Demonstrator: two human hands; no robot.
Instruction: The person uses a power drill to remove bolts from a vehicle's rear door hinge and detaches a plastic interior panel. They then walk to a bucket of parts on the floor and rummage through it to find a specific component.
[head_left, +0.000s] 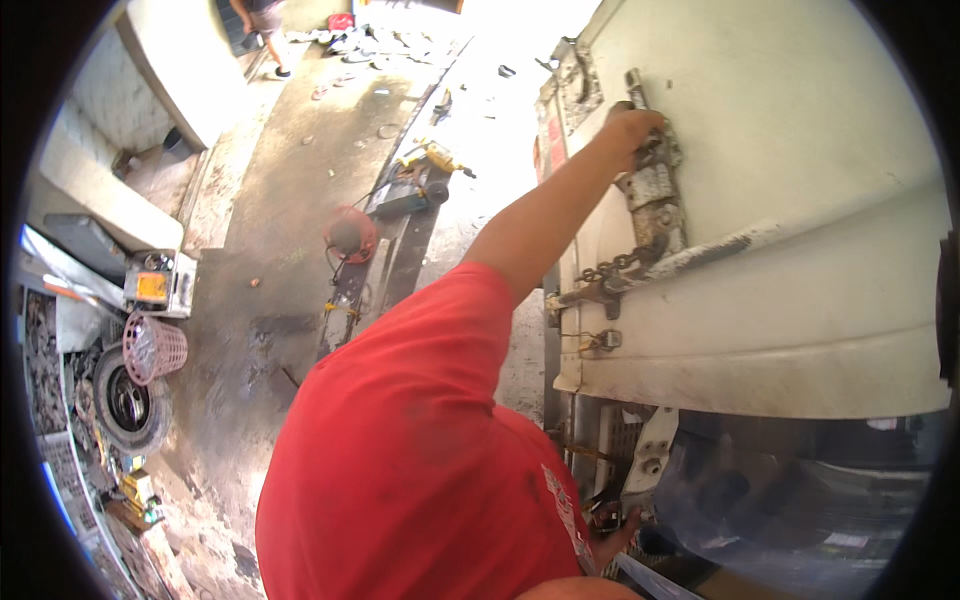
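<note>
My left arm, in a red sleeve, stretches up to the right across a large off-white metal panel. My left hand (632, 132) is closed around the upper part of a worn, rusty metal latch (655, 195) fixed to the panel. A rusty chain (612, 268) hangs at the latch's lower end, beside a scuffed bar (715, 252). Low down, my right hand (618, 540) shows only in part beside my shirt. Its fingers look bent around something dark below a pale metal bracket (652, 455); what it holds is hidden.
Clear plastic sheeting (780, 500) lies below the panel (780, 330). To the left are a yellow power tool (440, 157), a red round container (350, 235), a tyre (130, 400) and a pink basket (155, 348). Another person's legs (272, 40) show at the far left.
</note>
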